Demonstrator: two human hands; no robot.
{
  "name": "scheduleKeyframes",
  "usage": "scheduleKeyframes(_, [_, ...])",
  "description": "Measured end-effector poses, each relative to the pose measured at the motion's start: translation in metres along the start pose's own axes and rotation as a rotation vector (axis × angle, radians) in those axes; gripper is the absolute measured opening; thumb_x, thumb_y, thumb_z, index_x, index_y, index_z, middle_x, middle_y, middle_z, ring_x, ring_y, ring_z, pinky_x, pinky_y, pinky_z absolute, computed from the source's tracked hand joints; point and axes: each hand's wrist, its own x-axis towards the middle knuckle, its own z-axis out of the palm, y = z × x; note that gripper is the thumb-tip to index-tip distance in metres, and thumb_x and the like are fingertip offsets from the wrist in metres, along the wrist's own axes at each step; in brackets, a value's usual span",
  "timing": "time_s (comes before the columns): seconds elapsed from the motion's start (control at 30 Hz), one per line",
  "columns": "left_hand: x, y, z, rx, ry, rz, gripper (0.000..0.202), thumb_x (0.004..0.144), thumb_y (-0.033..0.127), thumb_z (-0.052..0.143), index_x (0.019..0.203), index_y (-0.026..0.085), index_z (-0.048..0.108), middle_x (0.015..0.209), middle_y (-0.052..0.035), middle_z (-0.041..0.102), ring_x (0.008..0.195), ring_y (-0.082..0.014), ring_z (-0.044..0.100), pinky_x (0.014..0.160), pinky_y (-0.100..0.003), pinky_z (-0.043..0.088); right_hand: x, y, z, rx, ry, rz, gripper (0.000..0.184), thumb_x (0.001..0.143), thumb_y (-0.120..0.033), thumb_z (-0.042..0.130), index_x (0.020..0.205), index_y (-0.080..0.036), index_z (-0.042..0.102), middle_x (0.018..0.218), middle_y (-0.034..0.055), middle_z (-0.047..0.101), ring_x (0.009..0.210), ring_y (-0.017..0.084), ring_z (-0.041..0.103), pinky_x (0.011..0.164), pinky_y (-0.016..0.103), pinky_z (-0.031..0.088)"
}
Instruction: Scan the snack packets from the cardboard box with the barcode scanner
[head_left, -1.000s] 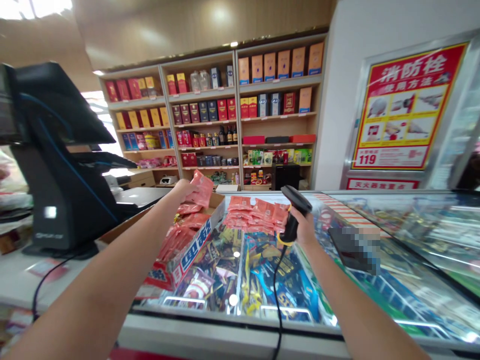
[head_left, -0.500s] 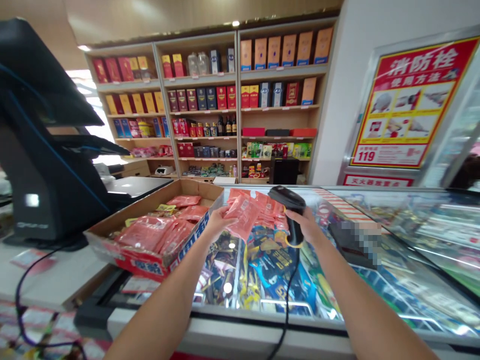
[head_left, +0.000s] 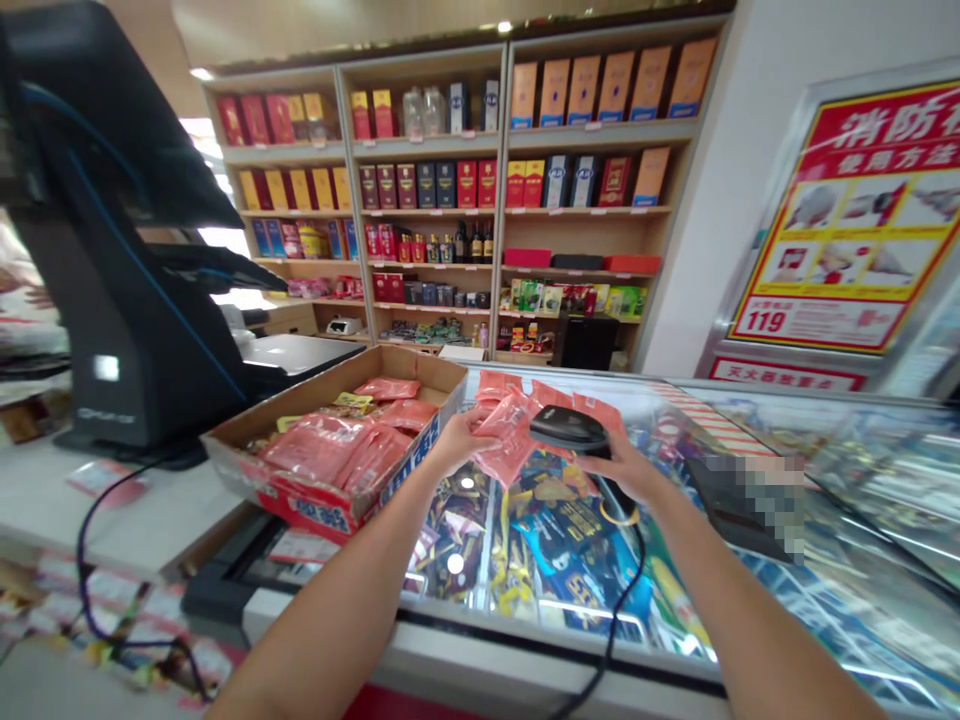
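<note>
My left hand (head_left: 459, 443) is closed on a red snack packet (head_left: 506, 440), held up over the glass counter. My right hand (head_left: 626, 472) grips a black corded barcode scanner (head_left: 570, 432), whose head sits right beside the packet and points toward it. A pile of the same red packets (head_left: 555, 400) lies on the glass just behind my hands. To the left, an open cardboard box (head_left: 431, 368) holds several more red packets (head_left: 330, 450).
A black point-of-sale terminal (head_left: 120, 270) stands at the left on a white counter (head_left: 112, 515), with its cable trailing down. The glass display case (head_left: 862, 560) stretches to the right, with a dark device (head_left: 720, 490) lying on it. Shelves of boxed goods (head_left: 465, 190) line the back wall.
My left hand lifted a red packet out of the box and carried it right to the scanner. My right hand tipped the scanner head down toward the packet.
</note>
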Motion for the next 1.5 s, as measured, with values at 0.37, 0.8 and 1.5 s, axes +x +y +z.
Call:
scheduleKeyframes(0.37, [-0.001, 0.003, 0.001, -0.046, 0.035, -0.028, 0.053, 0.049, 0.026, 0.085, 0.098, 0.012, 0.073, 0.074, -0.0025, 0.071, 0.067, -0.0179, 0.066, 0.064, -0.027, 0.05, 0.0, 0.003, 0.003, 0.075, 0.117, -0.072, 0.025, 0.063, -0.03, 0.084, 0.079, -0.018, 0.07, 0.045, -0.0033, 0.059, 0.031, 0.013, 0.052, 0.031, 0.023, 0.042])
scheduleKeyframes(0.8, [0.024, 0.021, 0.032, 0.061, 0.281, 0.054, 0.038, 0.058, 0.038, 0.08, 0.087, 0.014, 0.072, 0.07, -0.002, 0.068, 0.068, -0.0194, 0.064, 0.063, -0.027, 0.048, 0.01, -0.004, -0.034, 0.422, 0.703, -0.318, 0.028, 0.069, -0.047, 0.069, 0.073, -0.02, 0.062, 0.047, -0.0029, 0.059, 0.034, 0.014, 0.053, 0.033, 0.024, 0.044])
scheduleKeyframes(1.5, [0.121, 0.09, 0.035, 1.179, 0.209, 0.064, 0.03, 0.084, 0.038, 0.063, 0.077, 0.009, 0.064, 0.097, -0.0189, 0.069, 0.105, -0.0296, 0.061, 0.091, -0.034, 0.042, 0.012, -0.005, -0.022, 0.43, 0.841, -0.428, 0.022, 0.066, -0.037, 0.071, 0.072, -0.019, 0.061, 0.053, -0.0027, 0.061, 0.033, 0.013, 0.053, 0.031, 0.024, 0.042])
